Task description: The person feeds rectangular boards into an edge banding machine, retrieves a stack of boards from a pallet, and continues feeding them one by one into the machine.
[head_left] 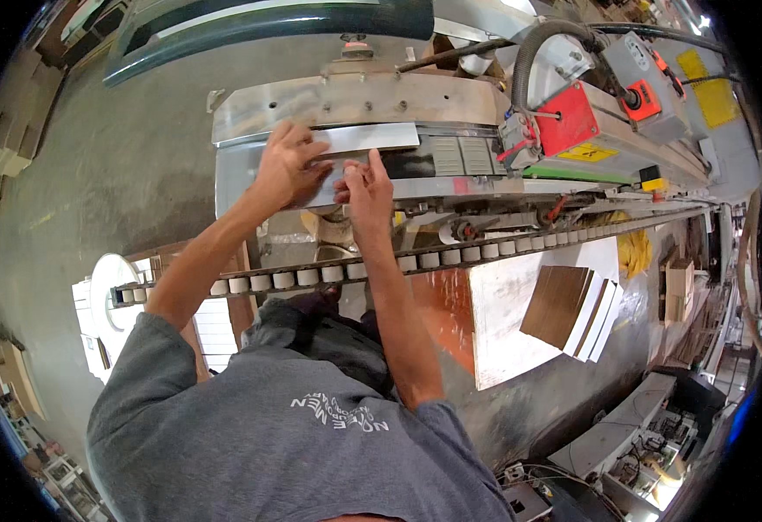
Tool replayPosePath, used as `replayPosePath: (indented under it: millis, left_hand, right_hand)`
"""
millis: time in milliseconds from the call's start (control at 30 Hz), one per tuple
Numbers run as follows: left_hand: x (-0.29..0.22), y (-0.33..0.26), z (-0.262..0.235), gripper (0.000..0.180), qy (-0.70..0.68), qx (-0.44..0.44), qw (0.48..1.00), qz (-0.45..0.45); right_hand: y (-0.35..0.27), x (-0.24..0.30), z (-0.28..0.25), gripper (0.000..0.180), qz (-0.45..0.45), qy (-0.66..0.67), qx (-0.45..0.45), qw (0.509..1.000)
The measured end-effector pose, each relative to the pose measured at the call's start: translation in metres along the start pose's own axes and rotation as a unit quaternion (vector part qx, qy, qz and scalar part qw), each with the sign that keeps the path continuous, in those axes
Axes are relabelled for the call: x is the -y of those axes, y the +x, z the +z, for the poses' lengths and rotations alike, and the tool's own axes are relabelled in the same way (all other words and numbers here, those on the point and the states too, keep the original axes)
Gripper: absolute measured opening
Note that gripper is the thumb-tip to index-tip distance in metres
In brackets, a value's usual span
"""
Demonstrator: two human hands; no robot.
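Observation:
A narrow white panel (368, 137) lies lengthwise on the machine's metal bed (237, 178), along its upright back guide (298, 100). My left hand (292, 163) is over the bed at the panel's left end, fingers loosely bent and apart; whether they touch the panel cannot be made out. Close by on the right, my right hand (365, 187) has its index finger stretched to the panel's near edge, with the other fingers curled. I see nothing gripped in either hand. Grey ribbed pads (461, 157) sit on the bed to the right.
A chain of white rollers (430, 259) runs across in front of my body. Right of the bed stand a red-sided machine unit (568, 122) and a thick black hose (533, 56). Stacked brown-and-white panels (563, 309) rest on a white board (494, 339) at the right.

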State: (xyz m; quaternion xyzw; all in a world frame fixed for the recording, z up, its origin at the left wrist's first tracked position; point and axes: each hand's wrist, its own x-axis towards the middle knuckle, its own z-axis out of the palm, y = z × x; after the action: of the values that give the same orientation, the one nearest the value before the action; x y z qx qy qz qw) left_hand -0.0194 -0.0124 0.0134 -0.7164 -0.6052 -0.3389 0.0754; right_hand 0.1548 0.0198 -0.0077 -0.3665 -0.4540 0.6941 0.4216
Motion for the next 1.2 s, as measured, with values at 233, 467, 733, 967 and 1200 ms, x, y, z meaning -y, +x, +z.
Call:
replayPosePath:
  millis: [233, 467, 733, 967, 1200]
  left_hand:
    - [0.013, -0.004, 0.016, 0.021, -0.048, 0.007, 0.997, -0.054]
    - [-0.032, 0.037, 0.049, 0.015, -0.056, 0.004, 0.998, -0.043]
    - [-0.065, 0.071, 0.109, 0.010, -0.049, 0.007, 0.998, -0.049]
    - [-0.102, 0.119, 0.166, 0.010, -0.075, 0.006, 0.997, 0.015]
    - [-0.131, 0.151, 0.182, 0.033, -0.020, 0.095, 0.987, -0.130]
  right_hand:
    - [0.013, -0.003, 0.000, 0.031, -0.030, -0.001, -0.010, 0.999]
    - [0.032, 0.012, -0.053, 0.029, -0.057, -0.059, -0.064, 0.995]
    - [0.052, 0.036, -0.112, 0.020, -0.058, 0.021, -0.098, 0.993]
    - [0.051, 0.069, -0.172, 0.024, -0.057, -0.059, -0.120, 0.989]
    - [-0.099, 0.116, -0.171, 0.026, 0.027, -0.319, 0.093, 0.943]
